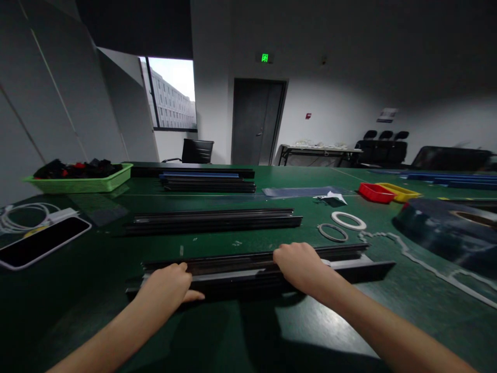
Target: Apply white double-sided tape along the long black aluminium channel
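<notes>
Grasped by the left hand [166, 285] near its left end and by the right hand [297, 265] right of its middle, one long black profile [240, 287] lies on the green table [77, 290]. Behind it rests another black profile [217, 224], roughly parallel.

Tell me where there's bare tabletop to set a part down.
Bare: the table between the phone and the near rail, and the near patch between left arm and right arm. Crowded: the right side, with two rings, strip, roll and red tray.
</notes>
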Demonstrator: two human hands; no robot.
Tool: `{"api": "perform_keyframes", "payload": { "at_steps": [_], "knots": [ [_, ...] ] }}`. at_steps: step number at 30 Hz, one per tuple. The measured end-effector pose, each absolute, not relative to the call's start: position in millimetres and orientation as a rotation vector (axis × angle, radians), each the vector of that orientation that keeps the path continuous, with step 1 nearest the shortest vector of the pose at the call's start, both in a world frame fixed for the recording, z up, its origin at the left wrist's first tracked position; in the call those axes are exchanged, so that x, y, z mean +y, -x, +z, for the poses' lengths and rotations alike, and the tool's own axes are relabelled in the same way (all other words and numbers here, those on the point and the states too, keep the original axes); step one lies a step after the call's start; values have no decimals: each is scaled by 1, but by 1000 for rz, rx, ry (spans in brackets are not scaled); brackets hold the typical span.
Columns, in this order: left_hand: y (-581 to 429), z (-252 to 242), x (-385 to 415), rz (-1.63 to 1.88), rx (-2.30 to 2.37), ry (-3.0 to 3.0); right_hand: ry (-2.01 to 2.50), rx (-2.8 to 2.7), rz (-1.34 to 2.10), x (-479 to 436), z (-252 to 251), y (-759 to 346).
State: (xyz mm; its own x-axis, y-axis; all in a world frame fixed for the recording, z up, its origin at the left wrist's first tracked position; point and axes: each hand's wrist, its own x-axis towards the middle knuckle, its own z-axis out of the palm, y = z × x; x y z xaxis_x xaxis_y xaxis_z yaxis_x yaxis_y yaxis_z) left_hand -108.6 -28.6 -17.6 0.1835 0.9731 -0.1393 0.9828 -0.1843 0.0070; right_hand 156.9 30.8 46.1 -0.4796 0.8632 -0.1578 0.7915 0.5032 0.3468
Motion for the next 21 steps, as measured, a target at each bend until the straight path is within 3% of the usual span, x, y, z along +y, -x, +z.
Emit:
{"api": "perform_keyframes", "payload": {
  "at_steps": [21],
  "knots": [
    [126,-4,-37,-96,2005,-2149,-1378,2476,280,31,50,-161]
  ]
}}
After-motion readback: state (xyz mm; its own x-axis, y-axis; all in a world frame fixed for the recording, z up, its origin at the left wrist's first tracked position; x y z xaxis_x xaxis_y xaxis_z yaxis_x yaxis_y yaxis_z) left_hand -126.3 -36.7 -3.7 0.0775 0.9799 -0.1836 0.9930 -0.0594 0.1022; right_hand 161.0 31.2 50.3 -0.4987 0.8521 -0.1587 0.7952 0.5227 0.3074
